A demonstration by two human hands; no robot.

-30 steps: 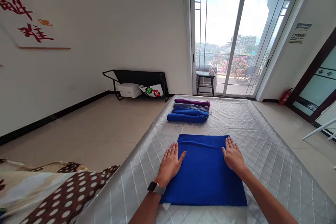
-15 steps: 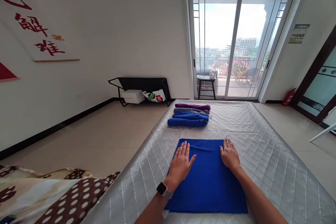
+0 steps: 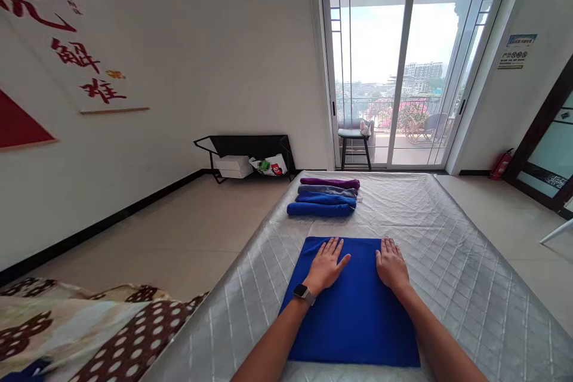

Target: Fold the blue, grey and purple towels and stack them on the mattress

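Observation:
A blue cloth [image 3: 353, 310] lies flat, folded to a rough rectangle, on the silver quilted mattress [image 3: 465, 286]. My left hand [image 3: 326, 265], with a watch on its wrist, rests palm down on the cloth's upper left part, thumb spread from the fingers. On the cloth's upper right edge lies my right hand [image 3: 392, 264], flat, with its thumb apart. Neither hand grips anything. Beyond them is a row of rolled cloths: blue [image 3: 320, 209], another blue [image 3: 326, 198], grey [image 3: 327, 190] and purple [image 3: 330, 182].
A patterned blanket [image 3: 134, 340] is at the lower left. Near the wall stands a black rack [image 3: 250, 144] with white boxes [image 3: 233, 166] and a bag. A stool [image 3: 355, 133] is by the sliding door, and a fire extinguisher [image 3: 500, 165] at the right.
My left hand has slid right across the cloth, away from its left edge. My right hand has stayed about where it was. The view has turned slightly left.

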